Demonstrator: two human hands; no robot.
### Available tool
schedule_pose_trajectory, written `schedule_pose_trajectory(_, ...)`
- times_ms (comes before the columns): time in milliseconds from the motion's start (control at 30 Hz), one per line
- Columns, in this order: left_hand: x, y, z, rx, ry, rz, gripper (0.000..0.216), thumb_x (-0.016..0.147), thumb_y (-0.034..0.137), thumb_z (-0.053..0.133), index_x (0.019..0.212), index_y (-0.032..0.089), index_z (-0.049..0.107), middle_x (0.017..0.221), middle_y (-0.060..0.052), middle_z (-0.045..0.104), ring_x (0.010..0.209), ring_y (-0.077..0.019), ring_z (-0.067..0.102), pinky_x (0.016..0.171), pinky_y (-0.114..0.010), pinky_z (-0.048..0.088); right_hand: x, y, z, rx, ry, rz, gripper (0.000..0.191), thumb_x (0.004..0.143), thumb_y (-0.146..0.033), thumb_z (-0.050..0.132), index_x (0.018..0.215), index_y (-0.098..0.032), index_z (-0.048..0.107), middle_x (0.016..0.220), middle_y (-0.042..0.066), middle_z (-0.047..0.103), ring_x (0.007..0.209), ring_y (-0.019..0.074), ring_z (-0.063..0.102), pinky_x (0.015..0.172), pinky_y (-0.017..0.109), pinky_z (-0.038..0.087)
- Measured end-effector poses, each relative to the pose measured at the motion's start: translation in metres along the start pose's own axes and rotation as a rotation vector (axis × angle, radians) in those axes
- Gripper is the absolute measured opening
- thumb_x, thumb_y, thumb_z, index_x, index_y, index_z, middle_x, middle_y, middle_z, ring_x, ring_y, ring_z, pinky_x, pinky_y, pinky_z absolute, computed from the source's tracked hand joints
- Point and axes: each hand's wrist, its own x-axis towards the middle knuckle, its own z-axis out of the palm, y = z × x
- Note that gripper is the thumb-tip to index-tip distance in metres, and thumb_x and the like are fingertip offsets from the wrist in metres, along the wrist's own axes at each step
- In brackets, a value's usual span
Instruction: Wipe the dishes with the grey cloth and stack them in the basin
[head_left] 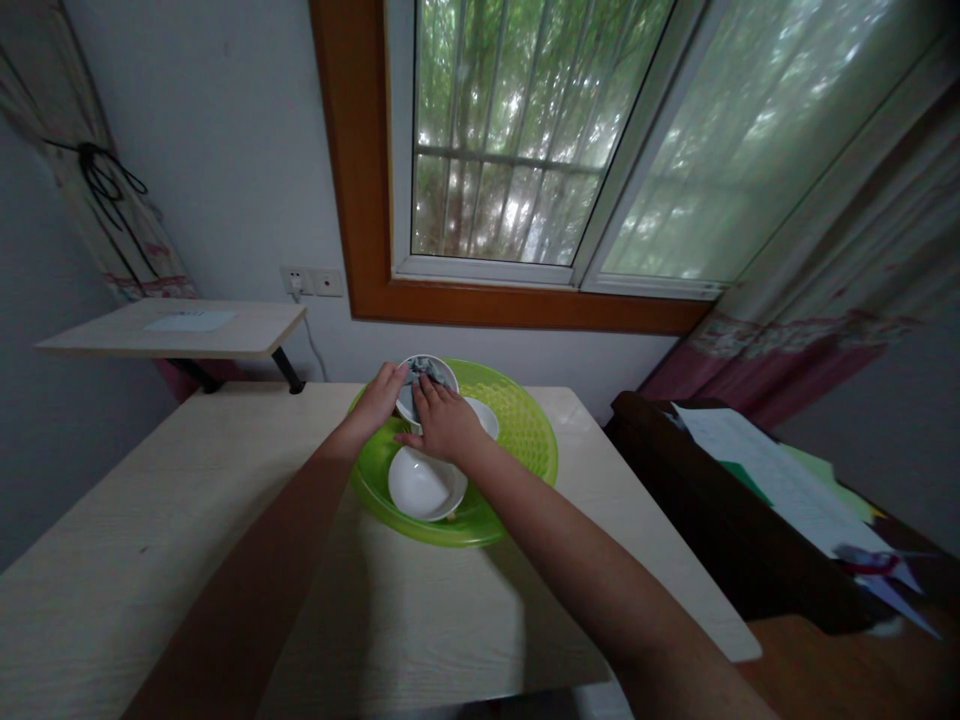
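Pale wooden bench [187, 560] under a window [525, 150], with a green basin [525, 420] at its far middle. Left hand [379, 400] sat at the basin's far-left rim, its grip closed round the edge of a white bowl [444, 371] tipped up on its side, mouth toward the camera. A grey cloth [425, 367] was bunched inside that bowl. Right hand [446, 425] lay over the basin's middle, fingers nearly straight and resting on the cloth, thumb out to the left. Could not tell whether this grip pinched the cloth or only pressed it. A second bowl [424, 485] sat upright in the basin's near part, just below the right hand. A third bowl [486, 415] peeked out at the right of that hand.
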Motion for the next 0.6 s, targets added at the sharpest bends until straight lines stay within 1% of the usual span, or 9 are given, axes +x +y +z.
schedule_pose_trajectory(67,-0.001,0.003,-0.002,0.033,0.029,0.011,0.041,0.095,0.058,0.039,0.095,0.022,0.059,0.093,-0.003,0.065,0.09,-0.0205,0.06,0.086,-0.034,0.045,0.001,-0.002,-0.004,-0.027,-0.019,0.024,0.092,0.09,-0.072,0.047,0.146,0.002,0.044,0.154,0.031,0.036,0.136,0.0374,0.047,0.11,0.046,0.038)
schedule_pose_trajectory(133,-0.001,0.006,-0.003,0.068,0.051,0.0,0.041,0.095,0.058,0.039,0.093,0.022,0.059,0.092,-0.003,0.065,0.091,-0.0213,0.06,0.087,-0.035,0.045,0.002,-0.004,-0.009,-0.047,-0.063,0.039,0.085,0.092,-0.071,0.043,0.138,-0.001,0.054,0.145,0.03,0.049,0.125,0.036,0.057,0.102,0.045,0.043)
schedule_pose_trajectory(233,-0.002,0.008,-0.004,0.103,0.069,-0.014,0.04,0.095,0.058,0.039,0.09,0.023,0.058,0.089,-0.003,0.065,0.089,-0.0214,0.06,0.085,-0.035,0.044,0.002,-0.005,-0.017,-0.043,-0.143,0.03,0.072,0.095,-0.069,0.038,0.117,-0.008,0.07,0.117,0.024,0.069,0.102,0.032,0.068,0.091,0.042,0.048)
schedule_pose_trajectory(300,-0.002,0.008,-0.005,0.108,0.08,-0.004,0.039,0.096,0.057,0.037,0.09,0.023,0.057,0.089,-0.003,0.064,0.089,-0.0212,0.059,0.085,-0.034,0.044,0.002,-0.005,-0.02,-0.018,-0.159,0.009,0.068,0.097,-0.067,0.036,0.106,-0.011,0.074,0.102,0.019,0.074,0.094,0.03,0.07,0.086,0.04,0.049)
schedule_pose_trajectory(333,-0.002,0.008,-0.005,0.103,0.085,0.002,0.039,0.096,0.056,0.037,0.09,0.023,0.057,0.089,-0.003,0.064,0.089,-0.0211,0.059,0.085,-0.034,0.044,0.001,-0.004,-0.021,0.001,-0.154,-0.008,0.067,0.097,-0.067,0.035,0.104,-0.012,0.074,0.098,0.018,0.075,0.093,0.0295,0.07,0.085,0.039,0.049)
schedule_pose_trajectory(400,-0.001,0.007,-0.005,0.09,0.09,0.001,0.039,0.096,0.056,0.036,0.09,0.023,0.056,0.088,-0.003,0.063,0.088,-0.0209,0.058,0.084,-0.034,0.044,0.001,-0.001,-0.022,0.055,-0.131,-0.056,0.064,0.098,-0.064,0.037,0.105,-0.013,0.074,0.098,0.016,0.075,0.093,0.0286,0.07,0.084,0.037,0.049)
schedule_pose_trajectory(467,0.0,0.005,-0.005,0.071,0.088,-0.024,0.04,0.096,0.057,0.036,0.089,0.023,0.055,0.086,-0.003,0.062,0.085,-0.0205,0.058,0.082,-0.034,0.045,0.0,0.003,-0.02,0.128,-0.109,-0.12,0.059,0.099,-0.061,0.039,0.113,-0.013,0.071,0.105,0.015,0.074,0.098,0.0275,0.07,0.087,0.036,0.049)
schedule_pose_trajectory(533,0.002,0.002,-0.005,0.039,0.082,-0.039,0.04,0.096,0.057,0.035,0.09,0.023,0.055,0.086,-0.003,0.061,0.083,-0.0201,0.058,0.081,-0.034,0.045,-0.001,0.006,-0.017,0.205,-0.079,-0.185,0.058,0.099,-0.058,0.043,0.129,-0.013,0.063,0.118,0.015,0.071,0.108,0.0267,0.067,0.093,0.036,0.047)
schedule_pose_trajectory(600,0.005,-0.002,-0.004,-0.002,0.069,-0.028,0.04,0.096,0.056,0.034,0.091,0.022,0.055,0.089,-0.003,0.062,0.086,-0.02,0.058,0.084,-0.034,0.045,-0.001,0.009,-0.011,0.258,-0.036,-0.232,0.065,0.098,-0.058,0.046,0.143,-0.011,0.05,0.134,0.017,0.063,0.121,0.0267,0.061,0.101,0.036,0.045)
